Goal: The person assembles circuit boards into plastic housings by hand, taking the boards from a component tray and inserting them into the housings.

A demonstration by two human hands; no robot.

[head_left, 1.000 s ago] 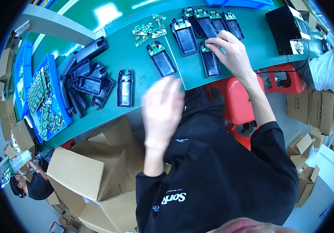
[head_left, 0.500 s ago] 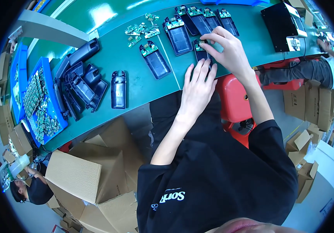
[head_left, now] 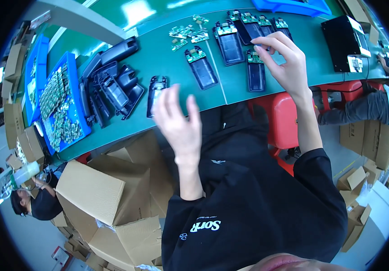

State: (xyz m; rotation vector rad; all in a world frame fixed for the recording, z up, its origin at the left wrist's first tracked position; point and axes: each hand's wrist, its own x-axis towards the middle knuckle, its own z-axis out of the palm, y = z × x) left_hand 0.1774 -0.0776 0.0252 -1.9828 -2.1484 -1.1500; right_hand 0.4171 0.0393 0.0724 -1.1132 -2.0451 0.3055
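- Green worktop (head_left: 158, 63) running across upper frame, curved by the lens; cardboard boxes (head_left: 99, 194) stacked below its near edge, at 8 o'clock from frame centre.
- Left hand (head_left: 176, 119) raised at the near edge of the worktop, fingers spread, blurred, grip loose and holding nothing.
- Lone black housing (head_left: 156, 94) lying flat just beyond the left hand, at its 11 o'clock; contact between the two not discernible.
- Right hand (head_left: 285, 61) over the worktop at 1 o'clock from centre, thumb and forefinger pinched together; whether anything small sits in the grip cannot be told.
- Black housing with green circuit board (head_left: 256, 70) lying flat just beside the right hand, at its 9 o'clock.
- Further like housings: one (head_left: 201, 67) at 12 o'clock from the left hand, a row (head_left: 244, 31) farther back on the worktop.
- Loose small green boards (head_left: 185, 34) scattered at 11 o'clock from that row.
- Pile of empty black housings (head_left: 111, 86) at 10 o'clock from the left hand.
- Blue tray (head_left: 74, 67) filled with green boards left of the pile.
- Black box unit (head_left: 341, 40) at 2 o'clock from the right hand.
- Red stool (head_left: 278, 119) under the worktop edge.
- Second person's arm in grey sleeve (head_left: 361, 108) at far right.
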